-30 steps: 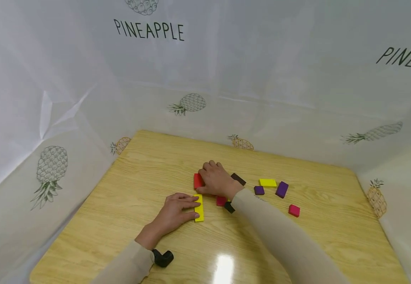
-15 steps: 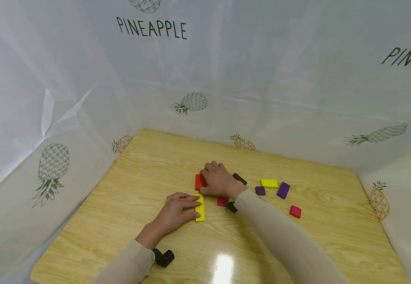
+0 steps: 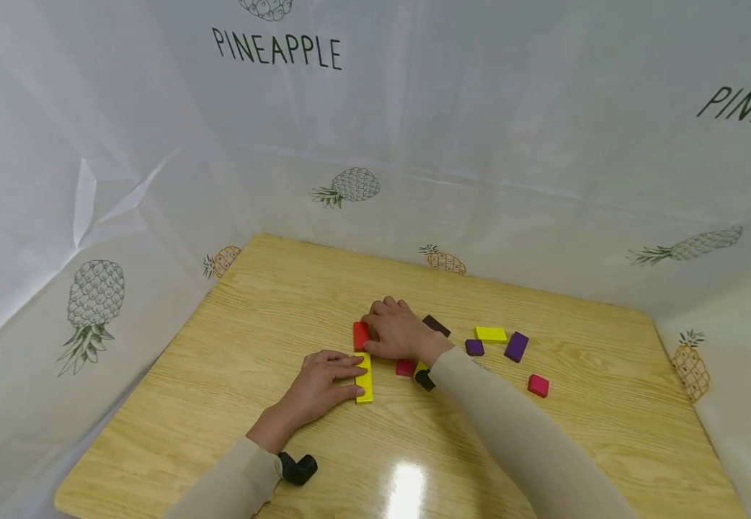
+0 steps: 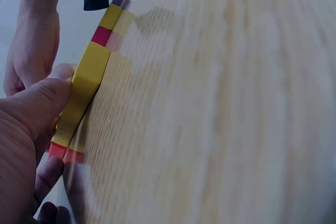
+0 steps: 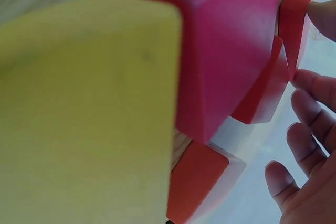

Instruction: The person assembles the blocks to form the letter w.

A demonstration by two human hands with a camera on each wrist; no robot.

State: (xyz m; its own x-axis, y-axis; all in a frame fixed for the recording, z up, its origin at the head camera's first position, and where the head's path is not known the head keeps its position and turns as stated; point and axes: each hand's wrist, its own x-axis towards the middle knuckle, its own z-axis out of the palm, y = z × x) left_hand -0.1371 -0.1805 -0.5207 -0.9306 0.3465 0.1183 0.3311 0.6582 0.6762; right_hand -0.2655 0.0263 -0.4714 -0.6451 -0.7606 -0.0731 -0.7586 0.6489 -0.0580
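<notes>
In the head view, my left hand [image 3: 315,386] rests its fingers and thumb on a long yellow block [image 3: 365,389] lying flat on the wooden table. The left wrist view shows the left thumb [image 4: 44,95] against this yellow block's [image 4: 86,85] side. At the block's far end lies a red block [image 3: 360,336], end to end with it. My right hand [image 3: 398,333] pinches this red block [image 5: 295,22] between thumb and index finger, its other fingers loosely bent. Part of the red block is hidden under that hand. Another red piece [image 5: 262,90] shows beside it in the right wrist view.
Right of the hands lie a dark block [image 3: 436,325], a pink block [image 3: 405,367], a yellow block [image 3: 491,334], two purple blocks [image 3: 516,347] and a pinkish-red block [image 3: 538,386]. A pineapple-print sheet [image 3: 512,194] stands behind the table [image 3: 272,288].
The right hand has drawn the red block slightly nearer, so the gap to the yellow block's far end has closed. The left hand stays on the yellow block.
</notes>
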